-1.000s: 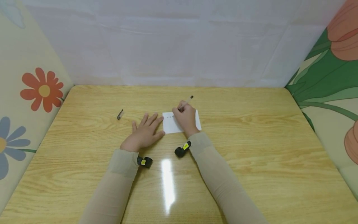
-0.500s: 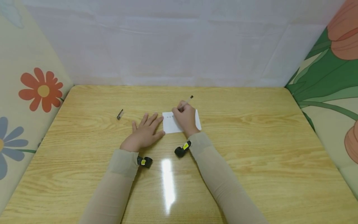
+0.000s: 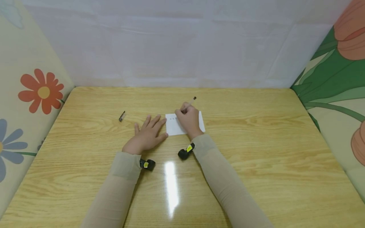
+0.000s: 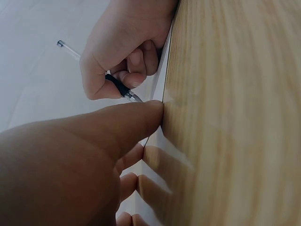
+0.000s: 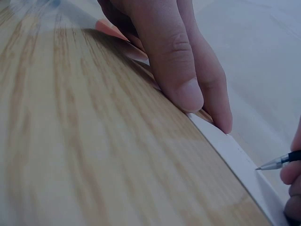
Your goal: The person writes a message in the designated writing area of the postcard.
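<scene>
My right hand (image 3: pixel 189 119) pinches a clear gel pen (image 4: pixel 123 88) with a black grip, its tip down at a small white sheet of paper (image 3: pixel 173 128). A short row of dark marks runs along the paper's upper left, and the hand covers much of the right part. My left hand (image 3: pixel 146 136) lies flat with fingers spread, thumb and fingertip at the paper's left edge. In the right wrist view the pen's silver tip (image 5: pixel 267 165) meets the sheet, while the left thumb (image 5: pixel 189 94) rests at its near end.
A clear pen cap (image 3: pixel 122 116) with a dark clip lies on the wooden table (image 3: pixel 256 142), left of the left hand. A white wall covering (image 3: pixel 182 44) rises behind the table's far edge. Flower-patterned panels (image 3: pixel 44 91) stand at both sides.
The pen's upper end has tilted slightly and shifted a little left. Both hands stay in nearly the same place, the left one still at the paper's edge.
</scene>
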{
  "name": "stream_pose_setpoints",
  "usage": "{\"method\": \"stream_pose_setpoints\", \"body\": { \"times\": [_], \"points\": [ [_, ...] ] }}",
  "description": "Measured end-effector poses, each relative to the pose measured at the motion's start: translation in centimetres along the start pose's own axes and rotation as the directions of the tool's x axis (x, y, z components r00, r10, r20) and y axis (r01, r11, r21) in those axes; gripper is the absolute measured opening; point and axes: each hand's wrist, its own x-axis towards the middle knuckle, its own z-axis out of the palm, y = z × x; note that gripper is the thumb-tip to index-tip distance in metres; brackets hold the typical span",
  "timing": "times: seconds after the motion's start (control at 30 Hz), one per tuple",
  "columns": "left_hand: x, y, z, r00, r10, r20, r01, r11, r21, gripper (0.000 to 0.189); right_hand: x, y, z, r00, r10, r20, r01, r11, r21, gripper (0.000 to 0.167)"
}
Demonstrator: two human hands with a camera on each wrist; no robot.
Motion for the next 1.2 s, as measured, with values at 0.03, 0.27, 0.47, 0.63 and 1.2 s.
{"method": "stream_pose_setpoints", "body": {
  "times": [0.03,0.27,0.47,0.63,1.2],
  "points": [
    [0.0,-0.1,0.0,1.000,0.003,0.000,-0.003,1.000,0.000,0.070,0.0,0.0,0.0,1.000,0.000,-0.001,0.000,1.000,0.001,0.026],
    [0.1,-0.1,0.0,1.000,0.001,-0.002,-0.001,1.000,0.007,0.069,0.0,0.1,0.1,0.995,0.011,-0.099,-0.008,0.999,0.035,0.021],
    [0.0,0.0,-0.1,1.000,0.002,0.003,-0.002,1.000,0.014,0.069,0.2,0.5,-0.2,0.984,0.042,-0.174,-0.021,0.993,0.119,0.006],
    [0.0,0.1,0.0,1.000,0.003,-0.004,-0.003,1.000,0.017,0.069,0.4,0.7,-0.8,0.984,0.071,-0.166,-0.041,0.983,0.180,0.007],
    [0.1,0.1,0.0,1.000,-0.004,-0.001,0.004,1.000,0.020,0.069,0.4,0.5,-1.3,0.996,0.058,0.075,-0.065,0.993,0.103,0.016]
  ]
}}
